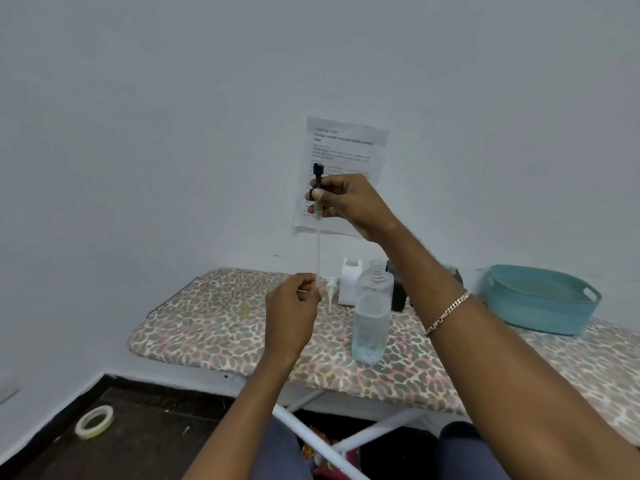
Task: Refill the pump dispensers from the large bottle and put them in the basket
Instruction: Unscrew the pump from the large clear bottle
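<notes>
Right hand (341, 202) is closed around the black pump head with its long clear dip tube (318, 216), held upright high above the board; left hand (294, 301) pinches the tube's lower end between fingertips and steadies it. The clear plastic dispenser bottle with open threaded neck (372, 313) stands uncapped on the leopard-print ironing board (214, 323), partly filled with clear liquid, just right of the tube tip. Behind it are a white bottle-like container (349, 284), cap off, and a 2nd white pump (331, 289) lying loose. The teal plastic basket with handles (540, 299) sits well apart at the right, with nothing visible in it. Risks: the tube is thin and flexible, so it can miss the narrow neck and buckle; a sideways knock would tip the tall uncapped bottle on the soft padded cover and spill it; residual liquid may drip off the tube; cross-threading is likely if the head goes down tilted.
</notes>
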